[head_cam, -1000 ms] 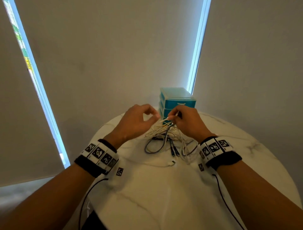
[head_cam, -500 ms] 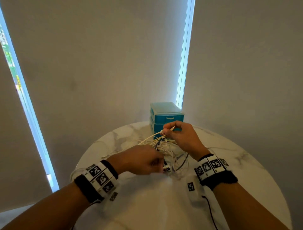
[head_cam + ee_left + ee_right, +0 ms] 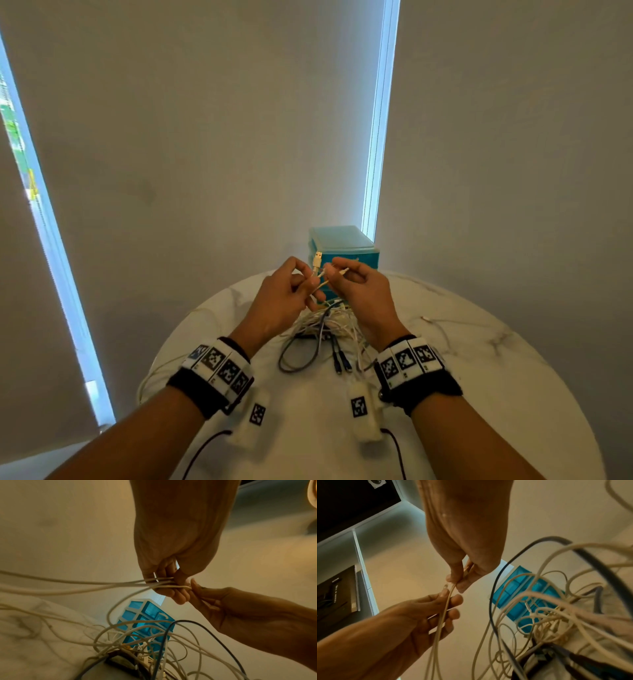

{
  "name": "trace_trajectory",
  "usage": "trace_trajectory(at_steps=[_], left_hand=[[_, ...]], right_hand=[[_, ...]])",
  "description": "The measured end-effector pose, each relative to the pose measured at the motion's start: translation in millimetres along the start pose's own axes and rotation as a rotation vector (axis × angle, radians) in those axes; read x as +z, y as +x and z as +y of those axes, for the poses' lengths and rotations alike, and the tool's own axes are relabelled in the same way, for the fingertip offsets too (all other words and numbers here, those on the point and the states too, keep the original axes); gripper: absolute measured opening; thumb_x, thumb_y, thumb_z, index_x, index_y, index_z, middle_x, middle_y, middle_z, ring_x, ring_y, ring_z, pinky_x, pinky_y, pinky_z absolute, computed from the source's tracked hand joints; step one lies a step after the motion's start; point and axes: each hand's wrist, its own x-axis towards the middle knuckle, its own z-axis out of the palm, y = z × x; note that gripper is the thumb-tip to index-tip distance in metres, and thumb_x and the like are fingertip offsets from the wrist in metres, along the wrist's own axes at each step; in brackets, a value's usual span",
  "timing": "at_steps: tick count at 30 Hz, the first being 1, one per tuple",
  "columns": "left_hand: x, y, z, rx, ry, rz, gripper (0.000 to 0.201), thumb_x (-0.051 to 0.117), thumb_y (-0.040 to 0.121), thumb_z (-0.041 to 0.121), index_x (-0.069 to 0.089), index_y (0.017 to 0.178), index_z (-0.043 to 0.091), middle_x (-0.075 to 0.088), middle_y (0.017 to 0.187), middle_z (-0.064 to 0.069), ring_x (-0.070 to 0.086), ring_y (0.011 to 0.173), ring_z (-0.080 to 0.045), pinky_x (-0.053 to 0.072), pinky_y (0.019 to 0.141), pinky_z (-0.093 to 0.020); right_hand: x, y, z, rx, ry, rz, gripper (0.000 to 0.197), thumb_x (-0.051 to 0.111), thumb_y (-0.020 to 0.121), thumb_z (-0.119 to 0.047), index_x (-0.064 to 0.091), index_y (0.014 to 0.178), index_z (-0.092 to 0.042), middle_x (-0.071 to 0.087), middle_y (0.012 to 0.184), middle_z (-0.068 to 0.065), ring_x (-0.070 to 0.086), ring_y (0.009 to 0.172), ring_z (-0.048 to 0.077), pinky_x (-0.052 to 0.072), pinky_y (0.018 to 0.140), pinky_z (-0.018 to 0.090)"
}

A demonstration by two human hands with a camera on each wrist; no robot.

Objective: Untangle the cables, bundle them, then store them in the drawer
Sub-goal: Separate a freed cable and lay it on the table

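Above the table [image 3: 479, 394], the left hand [image 3: 277, 301] and right hand [image 3: 363, 291] both pinch white cable [image 3: 320, 279] strands, plug [image 3: 317, 259] pointing up; the tangle [image 3: 329, 329] lies before the drawer unit [image 3: 342, 240].

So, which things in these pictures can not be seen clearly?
- Drawer unit, head view: the hands cover its lower drawers; whether any is open cannot be told.
- White cable, all views: its path into the cable pile is lost among overlapping strands.
- Plug on the table, head view: too small to identify.
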Motion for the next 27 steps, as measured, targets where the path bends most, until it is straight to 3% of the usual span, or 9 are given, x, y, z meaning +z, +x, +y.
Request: trace_trajectory(at_steps=[4,6,8,12,15,18,22,24,27], left_hand=[[-3,-6,0,-0.010,0.071,-0.085,0.016,0.060,0.108,0.029,0.055,0.107,0.014,0.080,0.087,-0.005,0.076,0.069,-0.025,0.063,0.068,-0.031],[-9,-6,1,-0.045,0.096,-0.128,0.016,0.058,0.109,0.031,0.056,0.110,0.015,0.080,0.087,-0.005,0.076,0.070,-0.028,0.065,0.069,-0.034],[-16,-4,4,-0.066,0.177,-0.154,0.018,0.058,0.110,0.032,0.056,0.111,0.014,0.081,0.086,-0.003,0.076,0.069,-0.027,0.062,0.065,-0.029],[-25,3,12,-0.064,0.316,-0.173,0.022,0.060,0.108,0.032,0.053,0.108,0.010,0.081,0.083,0.003,0.076,0.064,-0.020,0.054,0.060,-0.022],[-38,11,21,-0.105,0.268,-0.203,0.033,0.064,0.103,0.048,0.055,0.114,0.019,0.082,0.088,0.002,0.078,0.072,-0.017,0.059,0.072,-0.027],[-68,20,13,-0.126,0.361,-0.253,0.041,0.074,0.093,0.057,0.061,0.116,0.026,0.082,0.088,0.003,0.078,0.078,-0.011,0.061,0.081,-0.031],[-122,28,-1,-0.091,0.478,-0.143,0.021,0.082,0.090,0.046,0.077,0.099,0.027,0.081,0.085,0.008,0.076,0.080,-0.005,0.057,0.080,-0.030],[-150,37,-2,-0.089,0.524,-0.054,0.019,0.082,0.089,0.045,0.078,0.095,0.028,0.080,0.086,0.009,0.075,0.083,-0.007,0.055,0.078,-0.028],[-193,54,-12,-0.082,0.799,0.113,0.015,0.082,0.086,0.043,0.073,0.088,0.031,0.074,0.086,0.010,0.069,0.085,-0.016,0.048,0.070,-0.033]], right_hand=[[12,-4,1,0.067,0.035,-0.109,0.039,0.078,0.098,-0.014,0.069,0.135,-0.009,0.082,0.115,0.008,0.079,0.111,0.024,0.062,0.102,0.042],[14,-6,-1,0.076,0.009,-0.160,0.045,0.077,0.098,-0.017,0.066,0.141,-0.009,0.082,0.118,0.006,0.078,0.113,0.021,0.062,0.102,0.040],[17,-8,-4,0.057,-0.029,-0.184,0.042,0.077,0.098,-0.017,0.068,0.139,-0.009,0.082,0.117,0.005,0.079,0.109,0.018,0.064,0.093,0.031],[32,-8,-9,-0.012,-0.103,-0.091,0.026,0.078,0.097,-0.009,0.074,0.122,-0.013,0.083,0.109,0.005,0.080,0.102,0.017,0.066,0.084,0.028],[47,4,-20,-0.097,-0.178,-0.004,0.020,0.079,0.096,-0.010,0.075,0.111,-0.023,0.081,0.110,0.000,0.079,0.102,0.012,0.065,0.084,0.027],[58,25,-42,-0.179,-0.156,0.052,0.020,0.081,0.094,-0.010,0.076,0.112,-0.019,0.082,0.107,0.002,0.080,0.101,0.015,0.066,0.091,0.038],[70,46,-72,-0.323,-0.172,0.093,0.018,0.082,0.094,-0.010,0.079,0.110,-0.019,0.080,0.107,0.004,0.079,0.104,0.021,0.066,0.092,0.041],[73,51,-81,-0.395,-0.149,0.124,0.018,0.079,0.095,-0.007,0.079,0.110,-0.017,0.079,0.107,0.004,0.078,0.104,0.020,0.067,0.091,0.039],[68,58,-90,-0.477,-0.059,0.201,0.019,0.079,0.095,-0.006,0.079,0.110,-0.016,0.079,0.108,0.007,0.078,0.105,0.023,0.066,0.092,0.040]])
